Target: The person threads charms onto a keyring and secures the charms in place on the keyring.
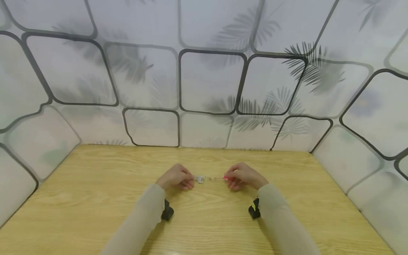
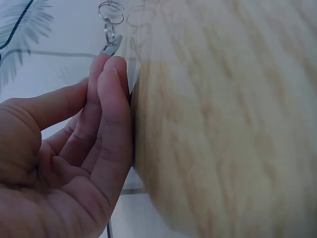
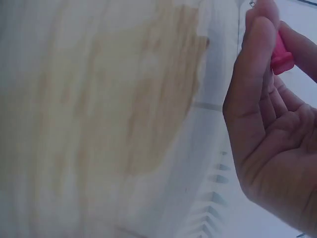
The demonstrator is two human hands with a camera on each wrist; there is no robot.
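Note:
A keychain is stretched between both hands, low over the wooden table. My left hand pinches its left end between thumb and fingertips, beside a small silvery metal piece. From there a short run of metal rings and chain leads right. In the left wrist view, thin metal rings hang past the fingertips. At the other end, my right hand pinches a small pinkish-red piece; the fingers hide much of it, so I cannot tell its kind.
A light curtain with dark rounded outlines and leaf prints stands behind the table and along both sides. Black wrist cameras sit on the left wrist and the right wrist, close over the tabletop.

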